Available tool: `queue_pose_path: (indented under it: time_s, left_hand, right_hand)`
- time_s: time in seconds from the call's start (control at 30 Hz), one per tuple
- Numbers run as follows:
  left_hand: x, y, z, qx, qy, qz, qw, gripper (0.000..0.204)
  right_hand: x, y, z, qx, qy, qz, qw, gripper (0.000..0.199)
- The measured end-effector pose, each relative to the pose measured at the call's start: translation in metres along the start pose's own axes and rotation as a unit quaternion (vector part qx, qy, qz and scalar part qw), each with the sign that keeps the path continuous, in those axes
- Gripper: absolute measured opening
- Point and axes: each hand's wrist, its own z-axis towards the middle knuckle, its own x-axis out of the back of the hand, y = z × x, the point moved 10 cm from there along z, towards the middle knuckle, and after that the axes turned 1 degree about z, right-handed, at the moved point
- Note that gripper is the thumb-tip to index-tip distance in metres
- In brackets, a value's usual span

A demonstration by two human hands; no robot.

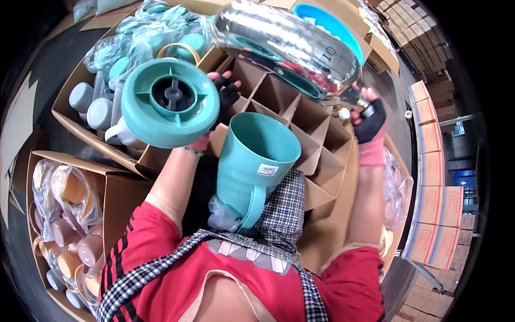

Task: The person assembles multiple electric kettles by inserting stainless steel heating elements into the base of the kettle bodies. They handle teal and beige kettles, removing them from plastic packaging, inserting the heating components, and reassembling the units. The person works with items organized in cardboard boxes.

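Note:
My left hand [225, 92], in a black fingerless glove, is at the right edge of a round teal plastic base [134, 99] with a black centre. The base hides part of this hand, which appears to grip it from behind. My right hand [370, 118], gloved the same way, is closed round the narrow end of a shiny silver vacuum flask liner [289, 37]. The liner lies slanted above the divided box, its wide end to the upper left. A teal flask body [241, 161] with a handle leans, mouth up, against my lap.
A cardboard box with dividers [273, 96] stands ahead. At left, one box [96, 142] holds bagged teal and white flask parts; a nearer box [102, 180] holds pink and orange ones. A blue basin [351, 32] sits beyond the liner. Stacked cartons [429, 214] line the right.

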Motion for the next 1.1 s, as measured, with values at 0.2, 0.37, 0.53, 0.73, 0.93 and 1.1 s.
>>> queue_pose_path:
  time_s: [0.2,0.37,0.53,0.73,0.93,1.1]
  left_hand:
    - [-0.058,0.03,0.042,-0.202,-0.112,0.094,0.968,0.027]
    - [-0.055,0.026,0.057,-0.074,-0.161,0.055,0.983,0.031]
    - [-0.041,0.015,0.036,-0.047,-0.071,0.231,0.969,0.038]
    - [-0.045,0.003,-0.021,0.059,0.07,0.307,0.947,0.027]
    - [-0.058,0.005,-0.042,-0.003,0.066,0.243,0.968,0.031]
    - [-0.045,-0.032,-0.042,0.15,0.121,-0.052,0.98,0.066]
  right_hand:
    - [-0.039,0.083,-0.052,0.082,-0.094,0.122,0.985,0.031]
    - [-0.093,0.088,-0.068,0.068,-0.287,-0.045,0.954,0.055]
    - [-0.072,0.128,-0.055,-0.015,-0.159,-0.014,0.987,0.07]
    - [-0.074,0.078,-0.064,0.198,-0.144,0.042,0.969,0.074]
    - [-0.097,0.09,-0.074,-0.016,-0.29,-0.237,0.927,0.062]
    - [-0.138,0.105,-0.082,0.016,-0.492,-0.523,0.696,0.063]
